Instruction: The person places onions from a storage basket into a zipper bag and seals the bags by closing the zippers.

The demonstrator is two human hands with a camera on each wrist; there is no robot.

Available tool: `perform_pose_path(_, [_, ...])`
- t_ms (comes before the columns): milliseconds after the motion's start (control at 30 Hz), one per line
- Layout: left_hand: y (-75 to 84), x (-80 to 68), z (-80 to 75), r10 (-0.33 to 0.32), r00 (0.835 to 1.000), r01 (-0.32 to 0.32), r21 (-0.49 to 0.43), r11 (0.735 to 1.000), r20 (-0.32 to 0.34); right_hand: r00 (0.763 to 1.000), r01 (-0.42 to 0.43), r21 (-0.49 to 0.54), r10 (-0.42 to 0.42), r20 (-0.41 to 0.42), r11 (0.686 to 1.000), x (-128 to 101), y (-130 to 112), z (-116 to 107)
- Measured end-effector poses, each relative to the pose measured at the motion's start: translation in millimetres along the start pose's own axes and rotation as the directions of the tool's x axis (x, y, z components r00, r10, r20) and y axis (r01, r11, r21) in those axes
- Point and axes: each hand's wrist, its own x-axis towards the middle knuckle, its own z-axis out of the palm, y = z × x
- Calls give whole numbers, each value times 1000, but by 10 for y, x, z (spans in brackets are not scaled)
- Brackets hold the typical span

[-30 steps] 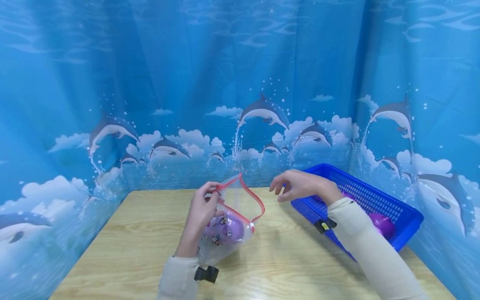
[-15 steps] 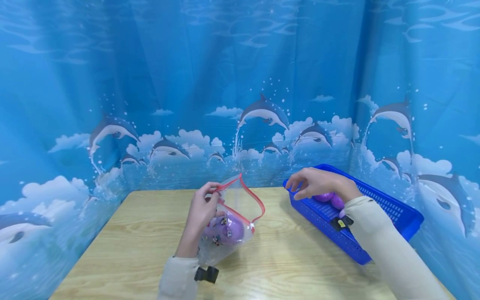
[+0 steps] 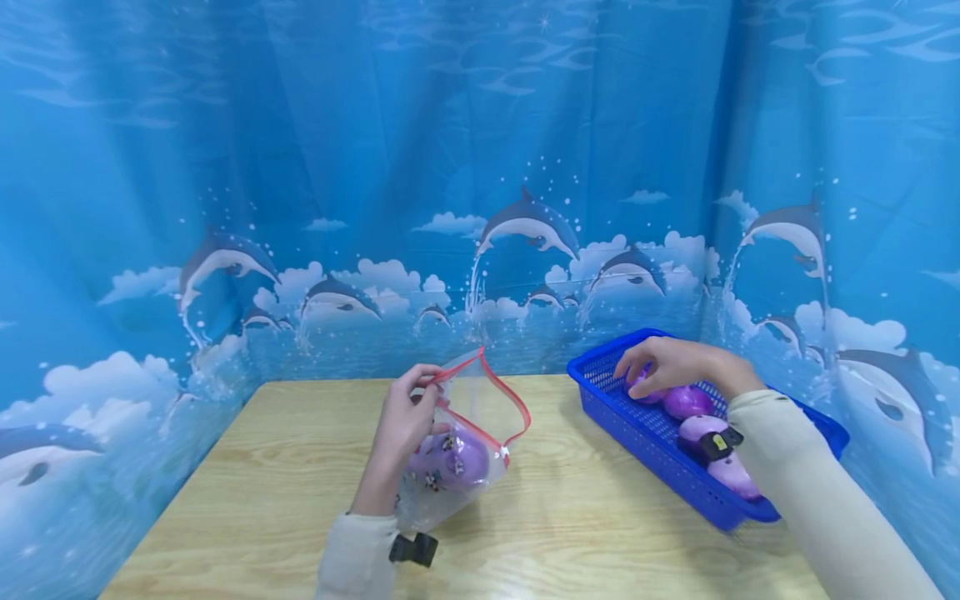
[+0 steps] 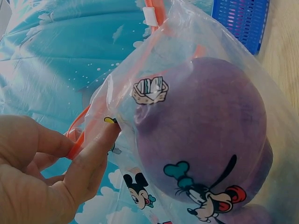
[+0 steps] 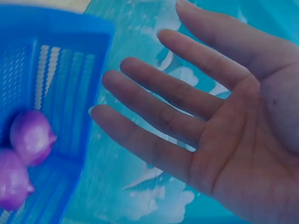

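Observation:
My left hand [image 3: 408, 412] pinches the red zip edge of a clear cartoon-printed bag [image 3: 483, 400] and holds it up over the table, mouth gaping. Purple rounded toys [image 3: 453, 458] lie in the bag's bottom. The left wrist view shows the thumb and forefinger of my left hand [image 4: 88, 144] on the red strip, with a purple toy [image 4: 205, 135] behind the bag's film [image 4: 224, 56]. My right hand [image 3: 660, 362] hovers over the far end of the blue basket [image 3: 622, 421], above several purple toys [image 3: 686, 402]. The right wrist view shows my right hand [image 5: 187, 107] spread and holding nothing, over two toys [image 5: 30, 135].
The wooden table [image 3: 247, 492] is walled by a blue dolphin-print curtain [image 3: 480, 167] at the back and both sides. The basket sits at the table's right edge, close to the curtain. Black straps carry cameras on both wrists.
My right hand has moved right, from beside the bag's mouth to over the basket's far end. The left hand and the bag have stayed still.

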Motion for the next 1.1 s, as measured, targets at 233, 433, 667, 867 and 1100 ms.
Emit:
perform_pose_path(233, [-2,0,4,-1,1000,1,12,1000,-1,996,-83,43,81,48,996,-102,230,-35])
perform_pose_path(433, [-4,-2,1,2,1000,-2,14,1000,-2,989,-138,26,136,54,990,-152,457,-38])
perform_pose_path(667, [-3,-4,-2,6,1000,-6,14,1000,-1,967,-241,81,232,104,967,-204,679,15])
perform_pose_path(867, [2,-10,-1,-1,1000,1,15,1000,-5,940,-334,86,326,98,938,-253,824,83])
perform_pose_path(1100, [9,-8,3,5,1000,-5,21,1000,-11,905,-424,72,419,67,903,-283,1006,130])
